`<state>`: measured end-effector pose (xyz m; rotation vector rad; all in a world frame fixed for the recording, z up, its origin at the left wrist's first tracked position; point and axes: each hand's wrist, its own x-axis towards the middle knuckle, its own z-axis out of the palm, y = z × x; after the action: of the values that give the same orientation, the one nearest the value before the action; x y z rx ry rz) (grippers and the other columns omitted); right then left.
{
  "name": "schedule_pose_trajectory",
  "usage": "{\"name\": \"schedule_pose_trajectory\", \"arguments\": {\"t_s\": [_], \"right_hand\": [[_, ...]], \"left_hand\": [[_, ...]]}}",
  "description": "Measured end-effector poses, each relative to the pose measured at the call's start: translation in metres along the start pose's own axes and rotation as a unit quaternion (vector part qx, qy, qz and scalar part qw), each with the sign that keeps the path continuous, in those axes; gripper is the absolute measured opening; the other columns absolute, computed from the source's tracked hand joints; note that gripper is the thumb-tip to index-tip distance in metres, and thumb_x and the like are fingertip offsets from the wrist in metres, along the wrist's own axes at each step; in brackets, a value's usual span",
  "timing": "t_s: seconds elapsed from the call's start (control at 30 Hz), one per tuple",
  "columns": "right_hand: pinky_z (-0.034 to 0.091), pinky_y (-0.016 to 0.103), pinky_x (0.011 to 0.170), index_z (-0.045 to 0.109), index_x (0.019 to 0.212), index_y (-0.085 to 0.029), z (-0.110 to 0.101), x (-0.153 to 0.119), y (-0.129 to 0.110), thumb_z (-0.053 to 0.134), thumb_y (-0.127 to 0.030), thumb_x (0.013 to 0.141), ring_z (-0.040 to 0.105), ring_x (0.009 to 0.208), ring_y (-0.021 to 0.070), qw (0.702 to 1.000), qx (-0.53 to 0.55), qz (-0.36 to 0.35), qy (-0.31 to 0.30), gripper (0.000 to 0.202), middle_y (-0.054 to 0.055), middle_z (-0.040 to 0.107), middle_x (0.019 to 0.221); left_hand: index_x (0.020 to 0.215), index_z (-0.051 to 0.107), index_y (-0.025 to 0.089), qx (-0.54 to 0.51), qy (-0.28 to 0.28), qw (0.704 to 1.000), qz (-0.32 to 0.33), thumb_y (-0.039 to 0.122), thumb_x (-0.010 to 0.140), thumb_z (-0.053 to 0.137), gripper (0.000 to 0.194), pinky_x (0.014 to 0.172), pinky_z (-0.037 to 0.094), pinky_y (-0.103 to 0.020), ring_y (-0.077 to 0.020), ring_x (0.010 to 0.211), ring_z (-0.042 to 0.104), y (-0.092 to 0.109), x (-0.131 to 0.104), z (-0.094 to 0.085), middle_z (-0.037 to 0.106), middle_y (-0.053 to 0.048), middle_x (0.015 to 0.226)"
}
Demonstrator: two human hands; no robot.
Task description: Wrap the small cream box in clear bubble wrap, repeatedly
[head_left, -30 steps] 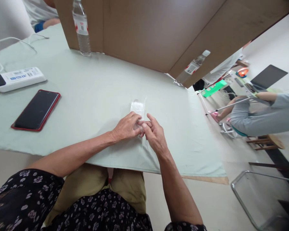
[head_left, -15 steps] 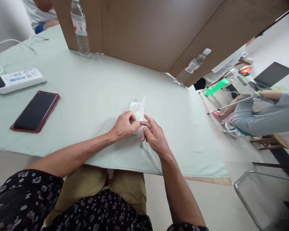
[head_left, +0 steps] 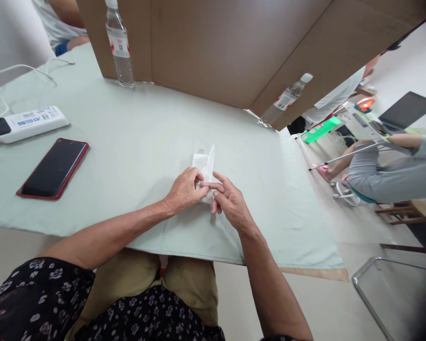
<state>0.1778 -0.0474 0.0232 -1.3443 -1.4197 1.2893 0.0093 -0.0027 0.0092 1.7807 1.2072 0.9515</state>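
A small clear plastic bag (head_left: 203, 163) with something flat and pale inside lies on the table, partly hidden under my hands. My left hand (head_left: 186, 188) is over its left side, thumb and fingers drawn together in a pinch. Whatever sits in that pinch is too small to make out. From the right comes my right hand (head_left: 230, 201), its fingers apart and the index finger stretched up beside the bag. Another of its fingers reaches left and meets the left fingertips at the bag's lower part.
A phone (head_left: 54, 168) in a red case and a white device (head_left: 30, 124) with a cable lie left. Water bottles (head_left: 120, 52) (head_left: 286, 100) stand by the cardboard panel (head_left: 213, 52). At right are a seated person (head_left: 386, 163), a wooden stool (head_left: 410, 211) and a metal-framed chair (head_left: 362, 272).
My right fingers have shifted slightly and the left pinch has moved a little against them. The whole view has drifted slightly; the bag stays under my hands.
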Motion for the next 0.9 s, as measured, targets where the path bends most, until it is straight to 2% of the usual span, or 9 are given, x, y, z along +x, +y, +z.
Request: {"name": "schedule_pose_trajectory", "arguments": {"t_s": [0.07, 0.17, 0.23, 0.37, 0.5, 0.6, 0.73, 0.83, 0.9], "right_hand": [[0.042, 0.023, 0.043, 0.049, 0.14, -0.023, -0.003, 0.002, 0.0, 0.06, -0.034, 0.088, 0.057, 0.045, 0.0061, 0.999, 0.018, -0.007, 0.042, 0.055, 0.009, 0.075, 0.119], [0.041, 0.022, 0.046, 0.057, 0.126, -0.02, -0.011, 0.009, 0.001, 0.064, -0.034, 0.084, 0.059, 0.051, 0.0065, 0.989, 0.029, -0.032, 0.144, 0.045, 0.006, 0.075, 0.107], [0.042, 0.021, 0.046, 0.059, 0.119, -0.019, -0.018, 0.015, 0.003, 0.068, -0.034, 0.08, 0.062, 0.056, 0.0076, 0.983, 0.025, -0.025, 0.179, 0.043, 0.006, 0.073, 0.105], [0.04, 0.02, 0.04, 0.057, 0.121, -0.015, -0.03, 0.03, 0.005, 0.073, -0.037, 0.075, 0.065, 0.06, 0.0111, 0.987, 0.005, 0.079, 0.142, 0.053, 0.012, 0.072, 0.108], [0.039, 0.019, 0.035, 0.053, 0.127, -0.012, -0.032, 0.05, 0.003, 0.073, -0.036, 0.08, 0.065, 0.058, 0.012, 0.984, -0.002, 0.146, 0.105, 0.057, 0.013, 0.074, 0.102], [0.038, 0.018, 0.033, 0.055, 0.123, -0.012, -0.032, 0.068, 0.001, 0.075, -0.035, 0.081, 0.063, 0.055, 0.0111, 0.984, -0.001, 0.154, 0.094, 0.051, 0.008, 0.073, 0.09], [0.033, 0.019, 0.031, 0.06, 0.111, -0.013, -0.031, 0.091, 0.0, 0.08, -0.035, 0.077, 0.054, 0.046, 0.0101, 0.985, -0.024, 0.143, 0.093, 0.045, -0.001, 0.064, 0.063], [0.027, 0.019, 0.032, 0.064, 0.098, -0.014, -0.031, 0.105, 0.0, 0.081, -0.036, 0.074, 0.043, 0.038, 0.0081, 0.987, -0.063, 0.13, 0.067, 0.037, -0.006, 0.054, 0.047], [0.024, 0.02, 0.033, 0.064, 0.085, -0.016, -0.031, 0.111, 0.0, 0.081, -0.036, 0.07, 0.038, 0.037, 0.0067, 0.989, -0.078, 0.118, 0.041, 0.03, -0.007, 0.05, 0.044]], "left_hand": [[0.083, 0.053, 0.02, 0.019, -0.003, 1.0, 0.007, 0.016, 0.074, 0.067, 0.017, 0.066, 0.044, -0.028, -0.0118, 0.065, 0.048, -0.001, 0.0, 0.0, 0.053, 0.003, 0.081], [0.088, 0.055, 0.02, 0.045, -0.01, 0.999, 0.003, 0.018, 0.073, 0.069, 0.02, 0.069, 0.048, -0.031, -0.013, 0.067, 0.051, -0.002, 0.0, 0.0, 0.055, 0.001, 0.087], [0.091, 0.056, 0.02, 0.064, -0.009, 0.998, 0.002, 0.02, 0.075, 0.069, 0.021, 0.072, 0.051, -0.033, -0.014, 0.069, 0.054, -0.003, -0.001, 0.0, 0.057, -0.001, 0.094], [0.105, 0.058, 0.021, 0.093, 0.0, 0.995, 0.044, 0.02, 0.078, 0.065, 0.028, 0.082, 0.055, -0.036, -0.0196, 0.089, 0.063, -0.005, -0.003, 0.003, 0.062, -0.005, 0.11], [0.12, 0.056, 0.021, 0.102, -0.006, 0.993, 0.062, 0.018, 0.078, 0.064, 0.042, 0.088, 0.056, -0.037, -0.0232, 0.104, 0.064, -0.007, -0.003, 0.005, 0.067, -0.007, 0.114], [0.128, 0.055, 0.02, 0.102, -0.008, 0.993, 0.06, 0.019, 0.079, 0.064, 0.05, 0.088, 0.057, -0.037, -0.0235, 0.103, 0.064, -0.008, -0.004, 0.005, 0.067, -0.008, 0.117], [0.135, 0.054, 0.021, 0.107, -0.03, 0.989, 0.094, 0.019, 0.081, 0.061, 0.054, 0.087, 0.056, -0.036, -0.0224, 0.098, 0.063, -0.006, -0.003, 0.0, 0.066, -0.008, 0.116], [0.128, 0.062, 0.023, 0.12, -0.046, 0.986, 0.106, 0.019, 0.083, 0.059, 0.046, 0.082, 0.056, -0.034, -0.0201, 0.092, 0.063, -0.005, -0.002, -0.003, 0.063, -0.007, 0.116], [0.12, 0.067, 0.023, 0.128, -0.053, 0.985, 0.106, 0.02, 0.083, 0.059, 0.038, 0.078, 0.056, -0.032, -0.019, 0.088, 0.063, -0.005, -0.002, -0.004, 0.062, -0.007, 0.116]]}}
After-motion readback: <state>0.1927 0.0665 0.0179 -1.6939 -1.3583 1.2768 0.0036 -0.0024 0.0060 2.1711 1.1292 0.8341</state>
